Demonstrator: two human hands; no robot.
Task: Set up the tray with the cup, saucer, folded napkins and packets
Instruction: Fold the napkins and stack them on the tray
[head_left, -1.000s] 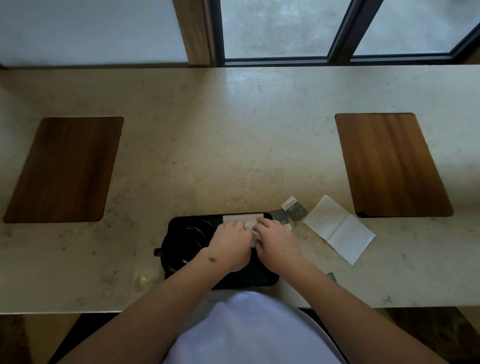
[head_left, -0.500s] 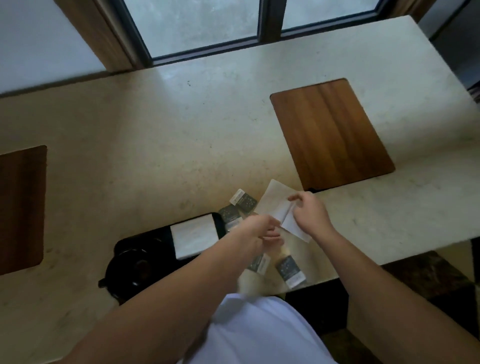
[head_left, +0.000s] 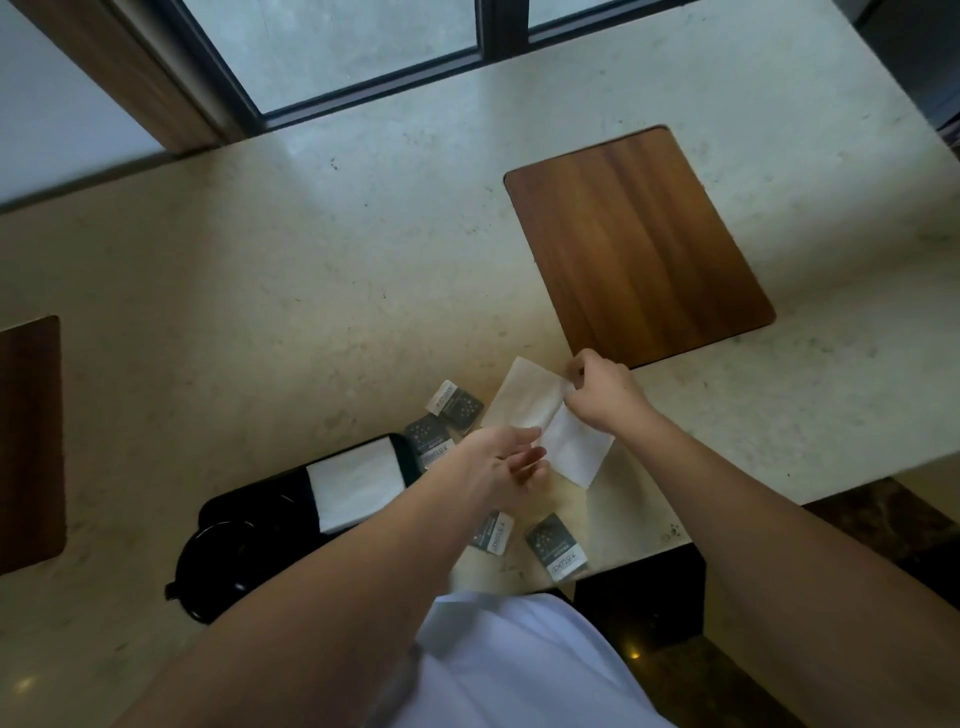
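the second napkin (head_left: 540, 423) lies unfolded on the stone counter (head_left: 260, 291), just right of the black tray (head_left: 218, 512), and is being prepared for folding. its far edge is pinched between thumb and fingertips of the right hand (head_left: 597, 397), so that edge can be lifted and drawn over the near half. the left hand (head_left: 498, 462) is held mostly open, fingers extended toward the near part of the sheet; it appears to be touching or about to steady the paper, but contact cannot be confirmed because the fingertips are blurred. nothing is gripped by it.

one folded napkin (head_left: 356, 480) is already laid flat on the right portion of the tray, leaving the left portion for the crockery. a dark round form, judged to be the cup and saucer (head_left: 228, 551), is seen there; the two pieces cannot be told apart against the black surface.

the packets are not yet loaded. two packets (head_left: 452, 408) lie on the counter beyond the tray's right corner, beside the open napkin, and two more packets (head_left: 556, 545) lie near the counter's front edge. they are kept outside the tray, presumably so the napkins can be seated first.

the wooden inlay (head_left: 639, 244) beyond the right hand is not used as a work surface.
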